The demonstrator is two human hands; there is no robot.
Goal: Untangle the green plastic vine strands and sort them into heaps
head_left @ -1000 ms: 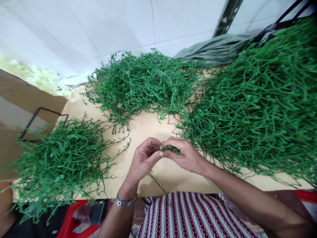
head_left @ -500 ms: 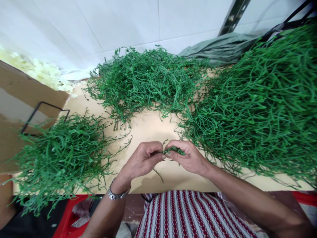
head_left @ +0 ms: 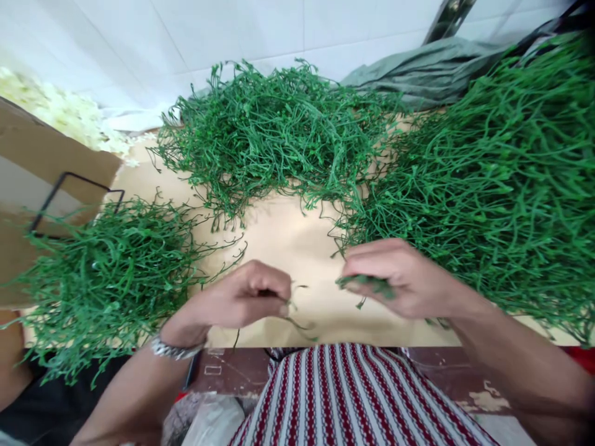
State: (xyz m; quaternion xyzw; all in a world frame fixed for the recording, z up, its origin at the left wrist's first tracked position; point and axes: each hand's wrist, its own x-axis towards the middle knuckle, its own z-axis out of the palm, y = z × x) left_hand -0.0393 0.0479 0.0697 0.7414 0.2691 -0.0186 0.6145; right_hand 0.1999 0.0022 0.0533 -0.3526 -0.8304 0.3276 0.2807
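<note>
Thin green artificial plant stems (head_left: 300, 325) stick out from the pinched fingers of my left hand (head_left: 248, 296), above the front of the pale tabletop. My right hand (head_left: 395, 279) is closed around a small bunch of green stems (head_left: 372, 285), whose tips show between thumb and fingers. A gap separates the two hands. Left of my left hand lies a loose heap of green stems (head_left: 125, 266). Beyond both hands spreads another tangled heap (head_left: 279, 130), and a larger pile (head_left: 502, 204) reaches close to my right hand. Motion blurs both hands a little.
A cardboard box (head_left: 51, 148) and a black wire frame (head_left: 69, 179) stand at the left, with cream flowers (head_left: 56, 111) behind. Grey-green cloth (head_left: 418, 71) lies against the tiled wall. Part of another person's arm (head_left: 10, 353) shows at the left edge.
My hands were together at the fingertips and have drawn apart, left hand to the left, right hand to the right. Stems remain in both. The view has shifted slightly.
</note>
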